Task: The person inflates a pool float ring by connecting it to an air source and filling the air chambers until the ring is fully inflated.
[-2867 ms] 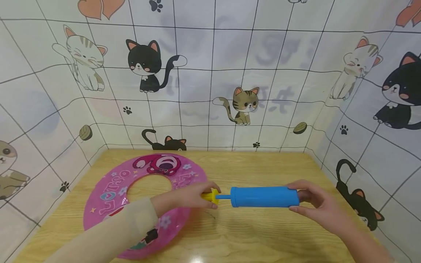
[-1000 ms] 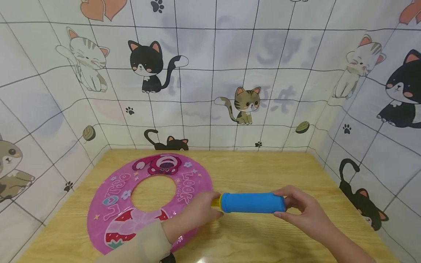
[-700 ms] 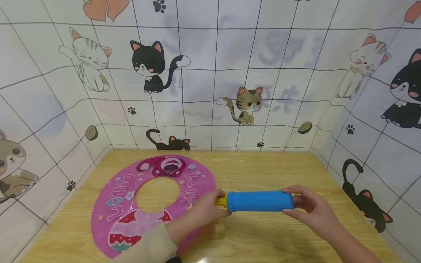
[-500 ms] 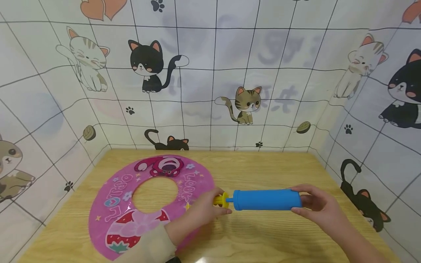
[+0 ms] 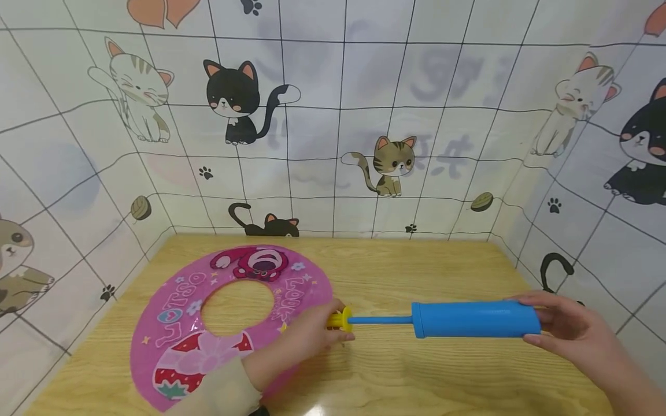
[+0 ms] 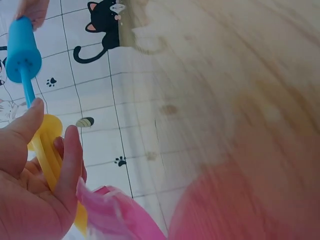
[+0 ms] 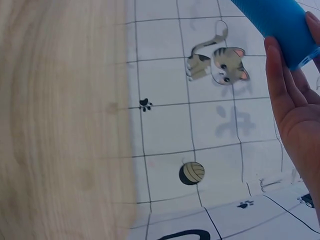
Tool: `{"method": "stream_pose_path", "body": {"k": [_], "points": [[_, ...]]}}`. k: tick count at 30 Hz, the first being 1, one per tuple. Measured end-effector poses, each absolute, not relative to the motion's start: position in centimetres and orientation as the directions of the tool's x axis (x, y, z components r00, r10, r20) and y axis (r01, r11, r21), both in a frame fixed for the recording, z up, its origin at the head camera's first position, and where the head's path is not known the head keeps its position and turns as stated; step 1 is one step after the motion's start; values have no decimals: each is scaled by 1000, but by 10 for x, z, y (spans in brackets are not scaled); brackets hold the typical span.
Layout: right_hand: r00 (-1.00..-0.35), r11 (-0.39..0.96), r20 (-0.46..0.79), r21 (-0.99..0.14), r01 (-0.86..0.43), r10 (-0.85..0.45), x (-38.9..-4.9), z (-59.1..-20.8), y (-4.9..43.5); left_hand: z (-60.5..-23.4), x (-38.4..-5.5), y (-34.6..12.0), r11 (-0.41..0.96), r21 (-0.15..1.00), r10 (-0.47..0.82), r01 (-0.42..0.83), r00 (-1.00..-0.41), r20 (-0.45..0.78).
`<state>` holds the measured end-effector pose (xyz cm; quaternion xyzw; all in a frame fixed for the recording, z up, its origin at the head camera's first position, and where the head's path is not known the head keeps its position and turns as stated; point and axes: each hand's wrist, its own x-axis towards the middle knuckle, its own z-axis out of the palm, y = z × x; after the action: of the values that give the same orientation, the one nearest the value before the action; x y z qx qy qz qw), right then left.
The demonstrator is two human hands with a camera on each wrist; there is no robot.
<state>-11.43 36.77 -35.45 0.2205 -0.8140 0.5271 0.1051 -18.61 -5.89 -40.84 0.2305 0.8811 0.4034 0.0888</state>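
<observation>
A blue hand air pump [image 5: 476, 319] lies level above the table, its thin blue rod [image 5: 382, 320] drawn well out of the barrel. My left hand [image 5: 304, 332] grips the yellow end piece [image 6: 48, 152] of the pump, beside a pink swim ring [image 5: 308, 280]. My right hand [image 5: 574, 329] holds the far right end of the barrel between thumb and fingers. In the left wrist view, pink plastic [image 6: 120, 215] lies close to the yellow piece; whether they are joined is hidden. The ring lies on its side of the table at left, printed with a bear and strawberries.
The wood-grain table [image 5: 416, 266] carries the ring and ends at a white cat-print backdrop [image 5: 312, 133], which also rises on the left and right sides. Bare table surface shows under the pump and behind it.
The barrel was pushed against the yellow piece about one second ago. My right hand has since pulled it rightward, exposing the rod. My left hand keeps its grip and has shifted only slightly.
</observation>
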Motion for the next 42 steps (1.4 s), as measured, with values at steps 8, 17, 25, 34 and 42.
{"method": "stream_pose_path", "body": {"k": [8, 17, 25, 34, 42], "points": [[-910, 474, 379, -778, -411, -168, -111, -352, 374, -408, -193, -81, 512, 805, 522, 301, -853, -13], [-896, 167, 301, -915, -367, -326, -128, -364, 334, -408, -203, -92, 497, 809, 541, 315, -841, -4], [-925, 216, 205, -935, -281, -320, -140, -370, 283, -404, -202, -79, 553, 747, 532, 369, -847, 25], [-903, 229, 257, -910, -346, -344, -139, -373, 264, -401, -202, -71, 526, 736, 561, 426, -825, 77], [-810, 135, 413, -853, -504, -416, -133, -365, 306, -406, -211, -87, 474, 771, 576, 425, -812, 93]]}}
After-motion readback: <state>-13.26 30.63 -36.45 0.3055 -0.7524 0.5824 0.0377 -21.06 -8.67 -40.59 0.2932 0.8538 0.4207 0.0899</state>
